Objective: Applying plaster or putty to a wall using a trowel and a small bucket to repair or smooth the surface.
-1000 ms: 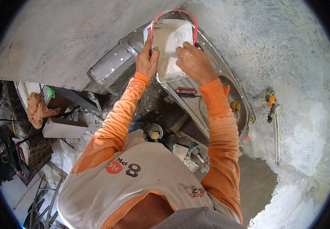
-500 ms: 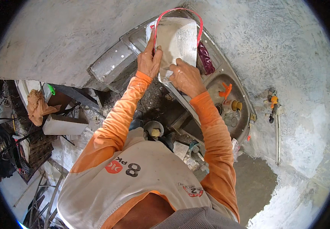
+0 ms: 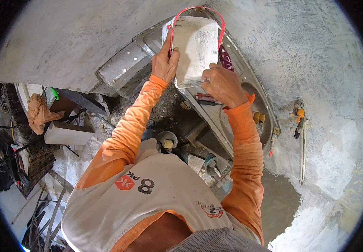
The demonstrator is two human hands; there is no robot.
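A white, plaster-smeared rectangular plastic container [image 3: 196,46] with a red strap handle [image 3: 222,25] is tilted over the metal sink unit. My left hand [image 3: 164,65] grips its left side, with the thumb over the rim and the fingers behind the wall. At the near right corner, my right hand [image 3: 224,85] is closed, its fingers curled at the container's edge. Whatever those fingers pinch, if anything, is hidden. A dark red patterned packet [image 3: 225,59] lies just beyond my right hand, and a red-and-grey item [image 3: 206,99] lies below it.
The sink basin [image 3: 268,133] holds a yellow-capped item [image 3: 258,117] and an orange piece. A tap [image 3: 300,115] juts from the rough wall at right. Below stands a bucket [image 3: 167,136]. Clutter with a brown cloth [image 3: 39,114] and white box [image 3: 69,134] fills the left.
My right hand has slid right along the container's near edge, uncovering the red-and-grey item. The container is tipped slightly differently. My left hand keeps its grip.
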